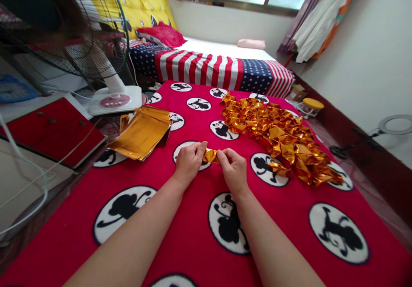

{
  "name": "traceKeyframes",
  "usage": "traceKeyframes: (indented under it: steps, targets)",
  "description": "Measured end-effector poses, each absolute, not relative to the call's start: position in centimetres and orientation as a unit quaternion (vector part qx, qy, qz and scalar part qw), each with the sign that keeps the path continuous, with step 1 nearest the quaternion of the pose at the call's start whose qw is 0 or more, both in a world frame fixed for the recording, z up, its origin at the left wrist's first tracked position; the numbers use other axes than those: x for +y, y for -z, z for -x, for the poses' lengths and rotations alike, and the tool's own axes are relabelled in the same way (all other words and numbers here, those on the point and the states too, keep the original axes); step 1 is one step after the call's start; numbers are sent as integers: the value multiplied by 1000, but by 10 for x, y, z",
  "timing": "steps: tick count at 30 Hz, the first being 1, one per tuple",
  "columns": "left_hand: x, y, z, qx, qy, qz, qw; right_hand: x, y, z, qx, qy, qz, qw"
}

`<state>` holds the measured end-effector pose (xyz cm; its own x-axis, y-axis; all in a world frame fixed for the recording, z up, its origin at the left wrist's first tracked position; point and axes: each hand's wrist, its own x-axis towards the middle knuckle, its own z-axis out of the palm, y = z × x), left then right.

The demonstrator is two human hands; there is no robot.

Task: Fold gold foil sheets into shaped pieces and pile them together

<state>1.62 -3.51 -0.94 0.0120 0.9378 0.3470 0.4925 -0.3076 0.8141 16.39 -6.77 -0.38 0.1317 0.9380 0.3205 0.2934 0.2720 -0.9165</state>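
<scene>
A small piece of folded gold foil paper (211,155) is stretched between my two hands, low over the red blanket (180,218). My left hand (189,158) pinches its left end, thumb on top. At the opposite end, my right hand (232,167) grips it between thumb and curled fingers. To the left lies a stack of flat gold foil sheets (141,130), slightly fanned. A spread heap of folded gold foil pieces (273,132) covers the blanket on the right. Parts of the held piece are hidden by my fingers.
A standing fan (116,100) is at the left, beside a red-and-white cabinet (53,126). Behind the blanket is a bed with a stars-and-stripes cover (202,70). A yellow-topped stool (313,104) and a ring-shaped stand (395,124) are near the right wall.
</scene>
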Motion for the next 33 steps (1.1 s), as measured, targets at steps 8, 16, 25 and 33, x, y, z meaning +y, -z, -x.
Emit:
traceKeyframes:
  steps: [8, 16, 25, 33]
  targets:
    - [-34, 12, -17, 521, -476, -642, 300, -67, 6, -162, -510, -400, 521, 556]
    - [-33, 10, -18, 516, -499, -611, 333, -65, 5, -160, -516, -420, 505, 550]
    - [-32, 13, -20, 489, -524, -574, 396, -65, 4, -157, -479, -471, 486, 559]
    - [-35, 11, -21, 482, -505, -610, 374, -65, 1, -158, -427, -510, 461, 587]
